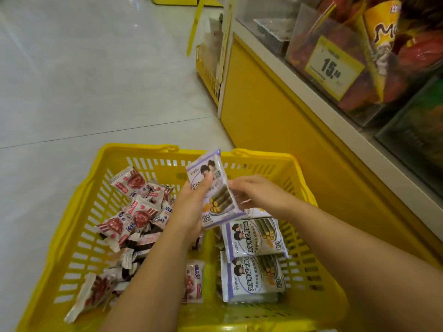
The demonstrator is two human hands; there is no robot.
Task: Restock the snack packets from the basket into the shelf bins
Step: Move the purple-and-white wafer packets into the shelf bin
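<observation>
A yellow plastic basket stands on the floor in front of me. My left hand grips a stack of white-and-purple seaweed-roll packets, held upright above the basket. My right hand reaches in beside the stack, and its curled fingers pinch the edge of another packet just behind it. More seaweed-roll packets lie piled in the basket's right half. Small red-and-white snack packets fill its left half. The clear shelf bins sit at the upper right.
A yellow shelf base runs along the right, close to the basket. A yellow price tag reading 15 hangs on a bin of red and orange packets. Another yellow basket stands beyond the shelf end. Pale tiled floor lies to the left.
</observation>
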